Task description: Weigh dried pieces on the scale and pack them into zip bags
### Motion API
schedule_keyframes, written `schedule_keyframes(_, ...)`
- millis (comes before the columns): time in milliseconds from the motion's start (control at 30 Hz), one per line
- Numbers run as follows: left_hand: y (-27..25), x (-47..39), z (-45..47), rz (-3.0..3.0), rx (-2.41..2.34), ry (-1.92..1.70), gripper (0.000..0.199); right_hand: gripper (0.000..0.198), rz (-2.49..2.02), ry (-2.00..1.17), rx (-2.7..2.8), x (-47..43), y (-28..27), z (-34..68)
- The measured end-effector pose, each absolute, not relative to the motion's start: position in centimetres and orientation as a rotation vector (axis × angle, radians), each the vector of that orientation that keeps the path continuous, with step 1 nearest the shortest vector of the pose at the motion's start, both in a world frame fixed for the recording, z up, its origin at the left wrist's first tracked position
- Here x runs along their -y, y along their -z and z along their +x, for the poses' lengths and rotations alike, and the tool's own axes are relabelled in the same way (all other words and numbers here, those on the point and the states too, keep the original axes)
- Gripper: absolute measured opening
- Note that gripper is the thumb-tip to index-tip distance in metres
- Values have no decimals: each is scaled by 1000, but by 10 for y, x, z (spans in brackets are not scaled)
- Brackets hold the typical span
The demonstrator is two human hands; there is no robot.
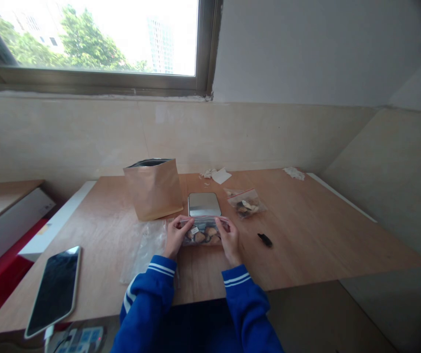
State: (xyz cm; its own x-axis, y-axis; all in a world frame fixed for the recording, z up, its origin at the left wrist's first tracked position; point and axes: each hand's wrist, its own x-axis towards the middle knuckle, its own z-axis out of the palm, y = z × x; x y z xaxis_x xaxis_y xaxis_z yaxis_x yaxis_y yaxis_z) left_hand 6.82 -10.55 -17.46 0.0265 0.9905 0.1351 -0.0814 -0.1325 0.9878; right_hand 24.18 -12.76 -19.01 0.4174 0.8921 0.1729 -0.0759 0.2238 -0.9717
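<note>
Between my hands is a clear zip bag (203, 237) with several brown, dried-looking pieces and a small white packet inside. My left hand (176, 235) pinches its top left corner, thumb along the upper edge. At the top right corner my right hand (228, 237) grips it the same way. Just beyond the bag lies a flat silver scale (203, 203). Beside my left hand, flat clear plastic bags (146, 250) are spread on the table. Another filled zip bag (247, 205) with a red seal line lies to the right, and a small black piece (265, 239) is nearer me.
A brown kraft pouch (155, 190) stands with its top open at the back left of the wooden table (317, 235). A tablet (54, 289) on a cable lies at the left front. White paper scraps (221, 176) sit near the wall.
</note>
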Motion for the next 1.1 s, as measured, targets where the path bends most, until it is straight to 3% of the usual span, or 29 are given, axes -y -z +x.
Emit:
schedule_keyframes(367,168,110,71,1333,-1051,-1256,30,39,-1164,-936,899,130,185,237)
schedule_keyframes(1100,175,107,71,1347,-1071,-1261,28,30,-1146,-909,955,129,186,238)
